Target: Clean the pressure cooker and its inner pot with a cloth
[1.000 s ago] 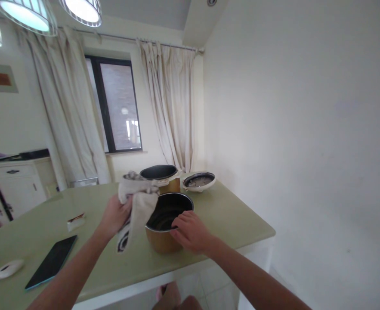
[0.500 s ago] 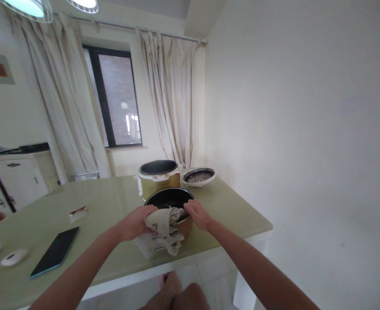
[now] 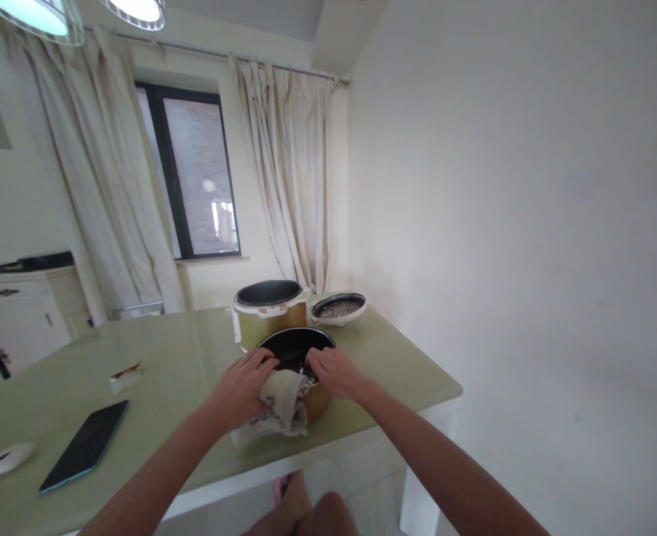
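The left hand (image 3: 242,388) is closing over a pale cloth (image 3: 283,398), with its fingers bending over the near left rim of a pot (image 3: 318,402). The right hand (image 3: 333,371) is resting at the right side of the same rim, its fingers curling narrowly over the edge; whether they are pinching the rim or a bit of the cloth, I cannot tell. The cloth is lying over the pot's near rim between the two hands, and its loose end is hanging down the outside, below the left hand. The pot is standing upright between and just beyond the hands, showing a dark inside and a golden brown outer wall.

Straight beyond both hands, just behind the pot, a cooker (image 3: 269,320) is standing with its dark mouth uncovered. Beyond the right hand, beside the cooker, a lid (image 3: 339,307) is lying with its metal inner face upward. Well to the left of the left hand, a small box (image 3: 126,378) is sitting on the table (image 3: 389,372). Nearer the person, left of the left forearm, a dark tablet (image 3: 85,447) is lying flat, and a white mouse (image 3: 10,458) is resting farther left. Far beyond the hands, a curtain (image 3: 289,171) is hanging beside a window (image 3: 199,179).
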### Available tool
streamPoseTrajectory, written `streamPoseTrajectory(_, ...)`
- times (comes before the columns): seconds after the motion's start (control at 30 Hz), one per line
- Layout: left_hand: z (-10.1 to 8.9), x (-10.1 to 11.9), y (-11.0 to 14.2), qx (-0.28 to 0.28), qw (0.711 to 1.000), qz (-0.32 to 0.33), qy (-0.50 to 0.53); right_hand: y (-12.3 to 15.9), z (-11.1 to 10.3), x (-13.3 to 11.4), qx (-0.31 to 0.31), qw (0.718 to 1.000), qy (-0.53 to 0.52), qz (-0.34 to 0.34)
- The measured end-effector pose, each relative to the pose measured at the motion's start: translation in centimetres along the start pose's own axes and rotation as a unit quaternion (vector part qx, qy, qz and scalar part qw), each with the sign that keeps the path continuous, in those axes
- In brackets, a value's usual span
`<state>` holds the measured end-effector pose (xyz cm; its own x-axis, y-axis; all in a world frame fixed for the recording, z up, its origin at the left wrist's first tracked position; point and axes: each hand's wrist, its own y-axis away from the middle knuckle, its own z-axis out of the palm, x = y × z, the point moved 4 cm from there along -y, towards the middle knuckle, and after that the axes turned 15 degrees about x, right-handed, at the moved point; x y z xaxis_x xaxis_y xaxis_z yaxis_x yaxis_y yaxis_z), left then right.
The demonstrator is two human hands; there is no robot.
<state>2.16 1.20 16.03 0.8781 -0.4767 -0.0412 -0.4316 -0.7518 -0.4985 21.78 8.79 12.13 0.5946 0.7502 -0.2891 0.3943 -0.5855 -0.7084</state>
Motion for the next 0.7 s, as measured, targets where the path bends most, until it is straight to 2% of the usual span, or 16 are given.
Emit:
streamPoseTrajectory(0.13,1.9,0.9,0.0,-0.037,0.999,0.007,0.004,1.0,0.4,-1.0,0.061,0.994,0.05,0.08)
streamPoseTrajectory(0.27,2.9,0.0,0.6,-0.056,0.998,-0.002,0.007,0.4,0.2,0.7,0.004,0.998,-0.026,0.06)
streamPoseTrajectory(0.4,3.1,-0.5,0.7,-0.039,0.999,-0.008,-0.002,-1.6,-0.7,3.2,-0.038,0.997,-0.058,0.043)
streamPoseTrajectory(0.47,3.0,0.4,0.7,-0.032,0.999,-0.027,-0.017,-2.3,-0.9,3.5,-0.051,0.997,-0.057,0.033)
streamPoseTrajectory(0.57,2.7,2.4,0.6,-0.022,0.998,-0.049,-0.035,-2.0,-0.7,2.5,-0.063,0.996,-0.049,0.025)
streamPoseTrajectory(0.7,2.4,4.9,0.2,-0.007,0.993,-0.096,-0.064,0.1,0.2,-0.2,0.001,0.998,-0.029,0.054)
